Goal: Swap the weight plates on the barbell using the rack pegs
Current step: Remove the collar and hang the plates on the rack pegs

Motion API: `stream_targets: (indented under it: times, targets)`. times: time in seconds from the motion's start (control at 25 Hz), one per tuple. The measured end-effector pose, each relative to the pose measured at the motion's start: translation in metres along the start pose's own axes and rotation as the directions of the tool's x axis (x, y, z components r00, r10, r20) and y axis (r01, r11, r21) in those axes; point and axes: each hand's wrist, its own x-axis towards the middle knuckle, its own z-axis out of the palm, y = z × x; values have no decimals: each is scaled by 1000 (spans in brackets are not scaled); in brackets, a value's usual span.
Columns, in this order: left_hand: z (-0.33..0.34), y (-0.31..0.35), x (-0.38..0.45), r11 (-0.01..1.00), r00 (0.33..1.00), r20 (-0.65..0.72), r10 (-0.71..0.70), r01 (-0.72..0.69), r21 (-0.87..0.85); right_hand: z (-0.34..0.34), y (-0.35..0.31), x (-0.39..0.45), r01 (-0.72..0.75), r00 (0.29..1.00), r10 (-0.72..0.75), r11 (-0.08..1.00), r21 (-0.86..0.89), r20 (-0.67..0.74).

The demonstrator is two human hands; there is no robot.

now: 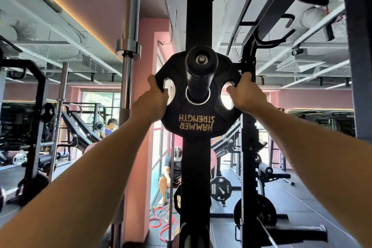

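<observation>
A black weight plate (196, 125) with upside-down gold "HAMMER STRENGTH" lettering hangs on a thick black rack peg (200, 70) that points toward me from the black rack upright (198, 6). The peg passes through the plate's centre hole. My left hand (156, 96) grips the plate's left rim, fingers through the left handle slot. My right hand (242, 91) grips the right rim, fingers in the right slot. A chrome barbell (128, 50) stands upright just left of the plate, its collar above my left hand.
Lower on the rack upright, other plates (254, 209) sit on pegs near the floor. A loaded bar with a plate (221, 188) rests beyond. A seated person (171, 169) is behind the upright by the window. Coloured ropes (161, 219) lie on the floor.
</observation>
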Motion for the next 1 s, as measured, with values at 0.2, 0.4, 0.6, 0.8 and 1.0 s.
stream_targets:
  times: [0.2,0.4,0.6,0.8,1.0]
  targets:
    - [-5,-8,-56,983,960,216,-177,159,96,10,11,-64,-89,979,78,995,49,190]
    - [-32,-32,-159,986,835,525,-165,135,96,-15,41,-140,-65,839,103,994,-89,535]
    - [-75,-3,-225,996,822,564,-80,89,11,-65,45,-214,13,784,80,989,-145,616]
    - [-110,48,-251,997,804,594,-33,72,-41,-129,48,-252,16,790,68,991,-132,610]
    - [-121,112,-271,999,822,569,-10,30,-25,-193,78,-266,-12,799,102,988,-154,593]
